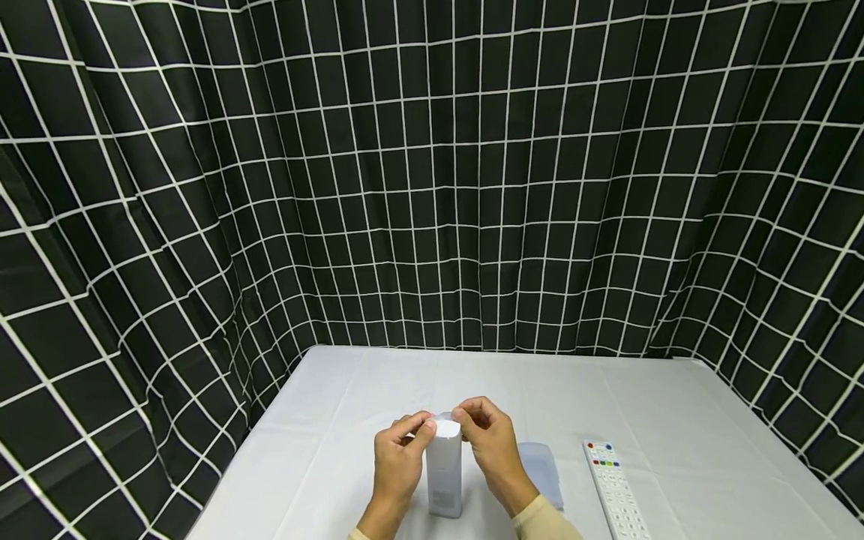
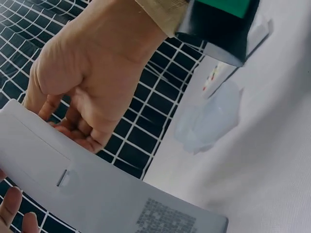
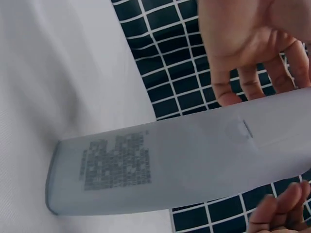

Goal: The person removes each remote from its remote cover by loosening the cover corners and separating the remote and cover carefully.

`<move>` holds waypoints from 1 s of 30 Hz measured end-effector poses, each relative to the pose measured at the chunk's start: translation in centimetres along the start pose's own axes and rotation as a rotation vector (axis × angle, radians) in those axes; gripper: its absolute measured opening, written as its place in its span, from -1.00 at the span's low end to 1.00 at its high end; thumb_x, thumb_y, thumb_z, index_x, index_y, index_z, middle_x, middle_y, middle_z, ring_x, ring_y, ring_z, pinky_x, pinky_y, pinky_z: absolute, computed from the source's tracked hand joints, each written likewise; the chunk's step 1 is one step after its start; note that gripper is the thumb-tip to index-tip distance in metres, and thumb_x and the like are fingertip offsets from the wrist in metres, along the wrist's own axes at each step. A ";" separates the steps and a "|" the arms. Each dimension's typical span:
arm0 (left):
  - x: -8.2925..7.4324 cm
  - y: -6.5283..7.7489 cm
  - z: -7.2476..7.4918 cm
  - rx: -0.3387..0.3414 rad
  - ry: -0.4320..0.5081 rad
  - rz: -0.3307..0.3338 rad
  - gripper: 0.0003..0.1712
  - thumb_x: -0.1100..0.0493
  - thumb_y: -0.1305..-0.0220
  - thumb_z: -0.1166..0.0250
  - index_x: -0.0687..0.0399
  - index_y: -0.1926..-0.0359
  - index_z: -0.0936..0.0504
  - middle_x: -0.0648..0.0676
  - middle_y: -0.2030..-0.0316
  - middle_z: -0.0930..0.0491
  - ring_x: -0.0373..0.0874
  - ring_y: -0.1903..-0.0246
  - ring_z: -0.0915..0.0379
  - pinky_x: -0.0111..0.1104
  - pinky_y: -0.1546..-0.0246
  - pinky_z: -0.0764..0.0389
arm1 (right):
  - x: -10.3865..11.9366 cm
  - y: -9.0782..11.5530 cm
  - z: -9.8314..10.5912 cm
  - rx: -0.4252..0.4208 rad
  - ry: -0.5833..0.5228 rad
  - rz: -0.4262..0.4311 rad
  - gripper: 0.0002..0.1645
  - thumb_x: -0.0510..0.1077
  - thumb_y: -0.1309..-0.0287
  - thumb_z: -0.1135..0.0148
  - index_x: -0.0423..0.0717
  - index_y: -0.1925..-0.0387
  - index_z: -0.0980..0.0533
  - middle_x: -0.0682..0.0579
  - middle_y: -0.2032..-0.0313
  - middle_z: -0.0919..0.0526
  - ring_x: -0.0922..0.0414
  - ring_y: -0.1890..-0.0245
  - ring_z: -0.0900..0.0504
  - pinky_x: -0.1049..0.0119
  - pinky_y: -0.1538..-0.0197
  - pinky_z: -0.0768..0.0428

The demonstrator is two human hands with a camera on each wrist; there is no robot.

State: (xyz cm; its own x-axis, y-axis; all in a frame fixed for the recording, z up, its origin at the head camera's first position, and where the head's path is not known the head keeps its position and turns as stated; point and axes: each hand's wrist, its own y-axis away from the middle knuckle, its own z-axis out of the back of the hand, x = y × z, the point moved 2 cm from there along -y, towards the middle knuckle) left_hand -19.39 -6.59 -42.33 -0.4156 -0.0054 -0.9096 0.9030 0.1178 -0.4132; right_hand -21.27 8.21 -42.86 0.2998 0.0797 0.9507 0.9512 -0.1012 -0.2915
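A white remote control (image 1: 445, 428) stands upright on the table, its back with a battery-door line and a printed label turned to me. A translucent cover (image 3: 204, 150) encloses it, and the label shows blurred through it. At the top end, my left hand (image 1: 397, 461) pinches the cover's rim on the left with thumb and index finger. Across from it, my right hand (image 1: 496, 448) pinches the rim on the right, the other fingers loosely bent. A clear edge of the cover shows between the fingertips in the head view. The remote's button side is hidden.
A second translucent cover (image 1: 541, 472) lies flat on the table, partly behind my right forearm. To its right lies another white remote control (image 1: 616, 487), buttons up. White cloth covers the table (image 1: 358, 382); black curtains with a white grid (image 1: 445, 187) surround it.
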 end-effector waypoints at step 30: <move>-0.5 -1.6 -0.7 -0.208 0.084 0.218 -0.86 0.42 -0.17 -0.22 0.42 0.45 -0.68 0.21 0.33 -0.64 0.06 0.18 -0.44 -0.12 0.06 -0.37 | 4.0 2.9 -0.7 -0.061 0.192 0.370 -0.92 -0.41 -0.08 -0.33 -0.31 0.34 -0.67 0.00 0.46 -0.67 0.15 0.47 -0.55 0.31 0.36 -0.54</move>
State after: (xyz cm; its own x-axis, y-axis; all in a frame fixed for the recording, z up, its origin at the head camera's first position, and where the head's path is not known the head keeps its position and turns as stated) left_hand -20.70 -6.08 -41.16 -0.2299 0.1234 -0.9654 0.9338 0.3075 -0.1831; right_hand -17.33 7.51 -39.89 0.5956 -0.1591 0.7874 0.7742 -0.1475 -0.6155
